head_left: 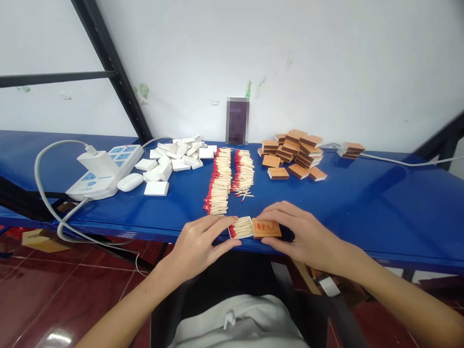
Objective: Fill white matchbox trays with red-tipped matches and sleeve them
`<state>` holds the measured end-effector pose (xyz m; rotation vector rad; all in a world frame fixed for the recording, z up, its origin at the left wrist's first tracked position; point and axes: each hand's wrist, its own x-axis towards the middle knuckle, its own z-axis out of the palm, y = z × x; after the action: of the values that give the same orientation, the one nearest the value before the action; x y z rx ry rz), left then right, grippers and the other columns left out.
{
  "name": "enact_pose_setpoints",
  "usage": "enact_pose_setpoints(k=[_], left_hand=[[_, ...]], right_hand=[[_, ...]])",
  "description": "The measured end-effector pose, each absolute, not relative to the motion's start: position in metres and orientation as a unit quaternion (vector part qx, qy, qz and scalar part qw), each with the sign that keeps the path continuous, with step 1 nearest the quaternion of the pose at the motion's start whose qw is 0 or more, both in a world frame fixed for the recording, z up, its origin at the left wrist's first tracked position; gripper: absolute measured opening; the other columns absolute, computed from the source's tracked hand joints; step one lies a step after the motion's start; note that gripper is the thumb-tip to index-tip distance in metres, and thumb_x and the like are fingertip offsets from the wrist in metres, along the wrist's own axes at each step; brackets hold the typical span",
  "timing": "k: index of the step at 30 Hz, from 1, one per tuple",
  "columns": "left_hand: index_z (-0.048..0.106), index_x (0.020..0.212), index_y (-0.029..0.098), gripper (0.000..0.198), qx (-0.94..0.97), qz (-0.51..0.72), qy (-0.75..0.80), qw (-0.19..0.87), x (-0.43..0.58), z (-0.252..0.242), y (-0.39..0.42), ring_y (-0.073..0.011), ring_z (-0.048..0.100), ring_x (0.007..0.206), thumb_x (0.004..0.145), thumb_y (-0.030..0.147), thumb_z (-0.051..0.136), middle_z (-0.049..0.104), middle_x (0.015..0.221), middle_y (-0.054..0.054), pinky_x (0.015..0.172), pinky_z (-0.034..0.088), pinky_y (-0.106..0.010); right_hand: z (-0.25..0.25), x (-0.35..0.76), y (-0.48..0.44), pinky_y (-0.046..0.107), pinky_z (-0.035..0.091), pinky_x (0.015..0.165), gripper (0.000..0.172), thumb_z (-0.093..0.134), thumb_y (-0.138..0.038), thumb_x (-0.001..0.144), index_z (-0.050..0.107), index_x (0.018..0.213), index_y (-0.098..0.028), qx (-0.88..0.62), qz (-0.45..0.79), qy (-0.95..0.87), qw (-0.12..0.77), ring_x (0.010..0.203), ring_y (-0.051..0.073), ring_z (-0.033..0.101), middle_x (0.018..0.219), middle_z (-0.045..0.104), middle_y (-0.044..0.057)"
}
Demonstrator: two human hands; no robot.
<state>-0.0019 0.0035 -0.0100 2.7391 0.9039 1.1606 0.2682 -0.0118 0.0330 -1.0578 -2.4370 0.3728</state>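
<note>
Matchsticks (pixel 242 227) fill the white tray (pixel 247 237) pinched by the left hand (pixel 199 242). The right hand (pixel 305 232) grips the orange matchbox sleeve (pixel 266 228).

Small workshop-type workstation, indoors.
Evidence: blue counter (pixel 368 209), black slotted post (pixel 123 89), piled matchboxes (pixel 292 148), white boxes (pixel 163 171), loose matches (pixel 221 181), red tiled floor (pixel 33 304).

Power strip (pixel 123 159) beside white case (pixel 130 181)

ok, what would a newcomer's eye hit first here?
Likely the red-tipped matches, in two columns near centre. Just nearer, the left hand holds a match-filled tray at the end of the orange cover in the right hand. Small white boxes heap left of the matches, orange boxes right.
</note>
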Motion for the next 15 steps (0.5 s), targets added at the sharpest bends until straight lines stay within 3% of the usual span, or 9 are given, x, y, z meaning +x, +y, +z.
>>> enact_pose_setpoints(k=[10, 15], left_hand=[[0.059, 0.124, 0.021, 0.039, 0.880, 0.381, 0.282, 0.038, -0.003, -0.010, 0.002, -0.0191, 0.071, 0.099, 0.090, 0.034, 0.070, 0.073, 0.115, -0.006, 0.086, 0.057, -0.031], [0.059, 0.125, 0.021, 0.045, 0.877, 0.385, 0.286, 0.040, 0.000, -0.008, 0.002, -0.0187, 0.072, 0.086, 0.088, 0.042, 0.071, 0.075, 0.108, -0.006, 0.076, 0.057, -0.030]], right_hand=[[0.041, 0.264, 0.001, 0.038, 0.051, 0.090, 0.029, 0.066, -0.031, 0.091, 0.061, 0.120, -0.026, -0.390, 0.214, -0.874, 0.195, 0.105, 0.021, 0.061, 0.117, 0.066, 0.005], [0.037, 0.251, -0.002, 0.036, 0.051, 0.092, 0.029, 0.068, -0.031, 0.090, 0.063, 0.118, -0.026, -0.358, 0.236, -0.879, 0.208, 0.106, 0.021, 0.061, 0.116, 0.068, 0.004]])
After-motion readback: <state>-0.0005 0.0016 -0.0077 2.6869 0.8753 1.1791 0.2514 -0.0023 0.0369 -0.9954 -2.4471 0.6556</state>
